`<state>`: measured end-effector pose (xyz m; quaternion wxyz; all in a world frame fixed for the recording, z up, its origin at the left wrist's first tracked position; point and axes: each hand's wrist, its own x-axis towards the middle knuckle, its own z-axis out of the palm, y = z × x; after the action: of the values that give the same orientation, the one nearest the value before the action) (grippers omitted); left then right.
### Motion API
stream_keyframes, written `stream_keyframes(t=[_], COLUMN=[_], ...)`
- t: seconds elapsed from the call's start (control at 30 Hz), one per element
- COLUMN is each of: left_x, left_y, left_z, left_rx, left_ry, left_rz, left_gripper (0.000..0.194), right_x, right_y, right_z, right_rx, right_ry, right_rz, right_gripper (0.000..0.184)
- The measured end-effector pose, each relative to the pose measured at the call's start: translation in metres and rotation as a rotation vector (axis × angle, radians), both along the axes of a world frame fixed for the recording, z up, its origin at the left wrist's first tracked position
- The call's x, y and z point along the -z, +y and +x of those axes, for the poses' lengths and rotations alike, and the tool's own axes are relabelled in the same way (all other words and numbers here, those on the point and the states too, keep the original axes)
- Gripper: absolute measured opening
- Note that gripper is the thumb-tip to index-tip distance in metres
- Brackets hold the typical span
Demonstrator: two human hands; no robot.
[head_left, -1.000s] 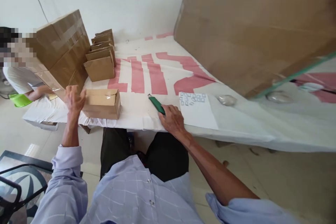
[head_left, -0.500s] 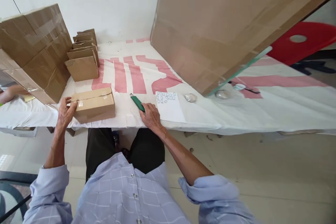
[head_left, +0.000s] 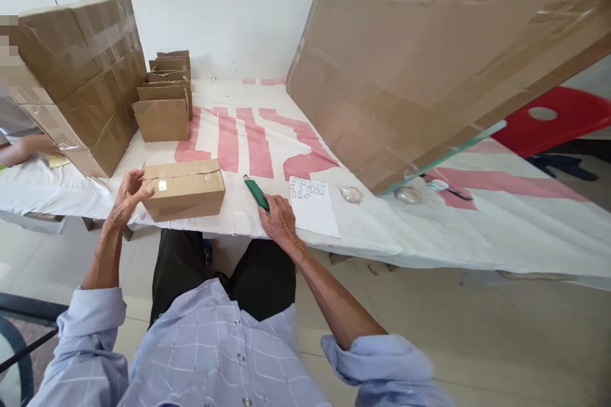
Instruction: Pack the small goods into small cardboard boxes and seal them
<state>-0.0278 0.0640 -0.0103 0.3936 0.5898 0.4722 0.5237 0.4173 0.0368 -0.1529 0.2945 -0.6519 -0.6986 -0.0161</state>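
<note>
A small closed cardboard box [head_left: 184, 200] with a white label lies near the front edge of the cloth-covered table. My left hand [head_left: 128, 194] holds the box at its left end, thumb at the near upper corner and the other fingers partly hidden behind. In my right hand [head_left: 279, 219] is a green utility knife [head_left: 256, 193], its tip pointing away from me and to the left. That hand rests low over the cloth, right of the box. A white sheet of paper [head_left: 315, 213] with small printed or drawn shapes lies just beside it.
Large taped cartons [head_left: 95, 89] stand at the left, with several cardboard pieces [head_left: 162, 121] upright beside them. A big cardboard panel [head_left: 405, 76] leans at the right. Two clear round objects [head_left: 351, 194] and a red chair [head_left: 558, 117] are there too. Another person's arm [head_left: 26, 149] shows far left.
The camera view has tilted and shifted, so the table's contents appear slightly farther right. Both hands keep their holds on the box and the knife.
</note>
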Motion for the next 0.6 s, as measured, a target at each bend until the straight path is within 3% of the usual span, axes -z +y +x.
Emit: stream_keyframes(t=[0.2,0.33,0.43,0.6], left_x=[-0.001,0.001,0.003,0.005], left_y=[-0.017,-0.019,-0.018,-0.016], left_z=[0.010,0.016,0.018,0.018], left_rx=[0.154,0.186,0.184,0.153], left_ry=[0.018,0.041,0.029,0.024], left_rz=[-0.039,-0.032,-0.029,-0.047], left_gripper=[0.080,0.080,0.077,0.081], right_x=[-0.002,-0.009,-0.024,-0.060], right_y=[-0.003,-0.004,-0.003,-0.003], right_z=[0.001,-0.001,-0.014,-0.058], right_rx=[-0.018,-0.017,-0.074,-0.338], right_ry=[0.036,0.117,0.280,0.629], right_rz=[0.006,0.060,0.143,0.152], right_gripper=[0.040,0.040,0.039,0.051])
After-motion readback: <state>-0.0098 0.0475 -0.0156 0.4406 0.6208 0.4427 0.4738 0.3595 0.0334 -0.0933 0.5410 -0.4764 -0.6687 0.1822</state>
